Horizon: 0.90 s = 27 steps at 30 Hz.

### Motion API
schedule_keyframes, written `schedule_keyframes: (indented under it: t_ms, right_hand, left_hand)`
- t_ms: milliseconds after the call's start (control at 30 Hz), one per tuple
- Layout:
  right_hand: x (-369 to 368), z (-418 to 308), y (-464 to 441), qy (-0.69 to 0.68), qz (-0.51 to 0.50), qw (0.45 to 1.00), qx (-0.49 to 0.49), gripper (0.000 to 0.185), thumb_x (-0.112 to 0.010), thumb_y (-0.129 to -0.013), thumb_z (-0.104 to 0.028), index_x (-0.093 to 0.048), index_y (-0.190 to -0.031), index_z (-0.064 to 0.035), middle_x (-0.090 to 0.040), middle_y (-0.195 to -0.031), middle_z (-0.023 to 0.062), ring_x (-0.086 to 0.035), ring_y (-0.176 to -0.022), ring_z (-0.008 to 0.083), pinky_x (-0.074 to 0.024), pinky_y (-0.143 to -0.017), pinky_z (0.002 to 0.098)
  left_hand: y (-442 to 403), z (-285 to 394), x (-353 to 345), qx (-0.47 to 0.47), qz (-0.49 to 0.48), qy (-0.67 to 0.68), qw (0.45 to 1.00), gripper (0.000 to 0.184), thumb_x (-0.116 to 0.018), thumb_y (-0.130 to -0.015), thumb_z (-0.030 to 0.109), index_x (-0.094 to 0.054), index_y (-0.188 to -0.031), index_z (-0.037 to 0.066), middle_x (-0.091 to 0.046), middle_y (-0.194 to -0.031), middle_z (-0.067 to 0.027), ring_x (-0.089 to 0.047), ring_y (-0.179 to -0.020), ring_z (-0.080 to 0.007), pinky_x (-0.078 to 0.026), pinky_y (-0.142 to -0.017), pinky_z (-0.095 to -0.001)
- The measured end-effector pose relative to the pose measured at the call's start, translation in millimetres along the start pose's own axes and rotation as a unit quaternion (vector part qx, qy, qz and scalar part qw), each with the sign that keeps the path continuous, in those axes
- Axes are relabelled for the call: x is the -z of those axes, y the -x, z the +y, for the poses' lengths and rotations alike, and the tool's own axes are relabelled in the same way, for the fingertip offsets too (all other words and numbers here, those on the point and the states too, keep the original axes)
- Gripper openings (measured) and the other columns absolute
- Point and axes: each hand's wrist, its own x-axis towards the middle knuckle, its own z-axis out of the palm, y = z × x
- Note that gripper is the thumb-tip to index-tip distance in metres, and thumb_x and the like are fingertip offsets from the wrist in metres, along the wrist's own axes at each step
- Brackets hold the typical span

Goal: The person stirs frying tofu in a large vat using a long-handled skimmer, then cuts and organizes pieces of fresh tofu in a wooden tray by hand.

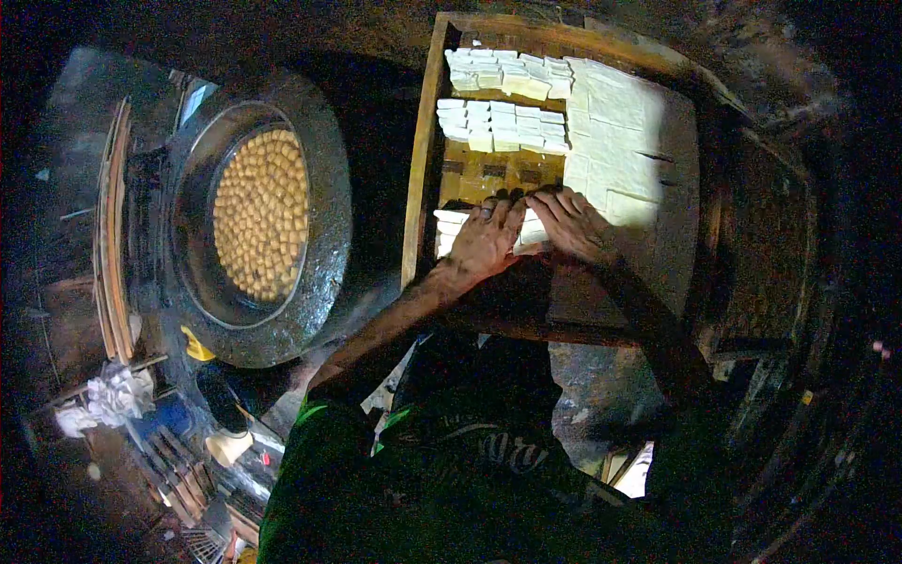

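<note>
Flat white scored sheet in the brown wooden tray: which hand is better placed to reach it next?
Probably right: the right hand overlaps the sheet in view; the left hand lies farther off, over small white rectangular pieces.

Brown wooden tray is carrying row of white oblong blocks at far left corner, second row nearer, partly hidden third row toward near edge; flat white cut slab is stretching beside right edge.

Single head-worn view: looks forward and down from above the near edge of the wooden tray; close; field includes wok beyond tray's left edge.
</note>
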Motion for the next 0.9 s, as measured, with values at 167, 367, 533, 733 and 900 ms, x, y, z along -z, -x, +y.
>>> schedule_keyframes:
  t_ms: [167,367,533,733,900]
  right_hand:
    - [-9,0,10,0.063,0.064,0.991,0.101,0.046,-0.056,-0.08,-0.015,-0.056,-0.122,0.0024,-0.058,-0.115,0.0121,-0.055,-0.096,0.0236,-0.046,-0.083,0.034]
    - [15,-17,6,0.131,0.054,0.989,0.044,0.048,-0.054,-0.081,-0.021,-0.057,-0.125,-0.0026,-0.059,-0.118,0.0079,-0.056,-0.097,0.022,-0.0453,-0.084,0.034]
    - [20,-41,-11,0.022,0.036,0.999,-0.023,0.069,-0.05,-0.083,-0.055,-0.053,-0.13,-0.0055,-0.057,-0.125,0.0053,-0.053,-0.107,0.0239,-0.0435,-0.089,0.0407]
    - [8,-50,-25,-0.071,-0.046,0.994,-0.069,0.083,-0.047,-0.078,-0.073,-0.056,-0.126,-0.0063,-0.06,-0.117,0.0068,-0.055,-0.105,0.0238,-0.0445,-0.084,0.0397]
    - [28,-55,-24,-0.15,-0.011,0.982,-0.115,0.083,-0.05,-0.075,-0.075,-0.056,-0.126,-0.0103,-0.062,-0.114,0.0055,-0.056,-0.103,0.0228,-0.044,-0.084,0.0403]
  left_hand:
    - [0,-5,8,-0.024,0.025,0.056,0.998,0.081,-0.065,-0.083,0.052,-0.042,-0.136,-0.005,-0.054,-0.127,-0.0252,-0.053,-0.114,-0.0396,-0.044,-0.097,-0.0477]
    - [23,-19,47,0.009,-0.109,0.075,0.991,0.111,-0.083,-0.064,0.047,-0.023,-0.148,0.005,-0.042,-0.139,-0.0189,-0.042,-0.128,-0.0371,-0.024,-0.11,-0.057]
    - [39,-36,57,0.019,-0.157,-0.006,0.987,0.115,-0.087,-0.059,0.041,-0.022,-0.148,0.006,-0.041,-0.139,-0.0175,-0.04,-0.13,-0.0365,-0.024,-0.108,-0.0605]
    - [37,-39,38,0.008,-0.119,-0.058,0.991,0.092,-0.079,-0.067,0.032,-0.034,-0.142,0.006,-0.043,-0.137,-0.0164,-0.046,-0.12,-0.0346,-0.038,-0.096,-0.0558]
    - [42,-42,35,0.01,-0.079,-0.059,0.995,0.074,-0.075,-0.07,0.03,-0.043,-0.133,0.007,-0.048,-0.131,-0.0154,-0.049,-0.116,-0.0329,-0.043,-0.089,-0.0504]
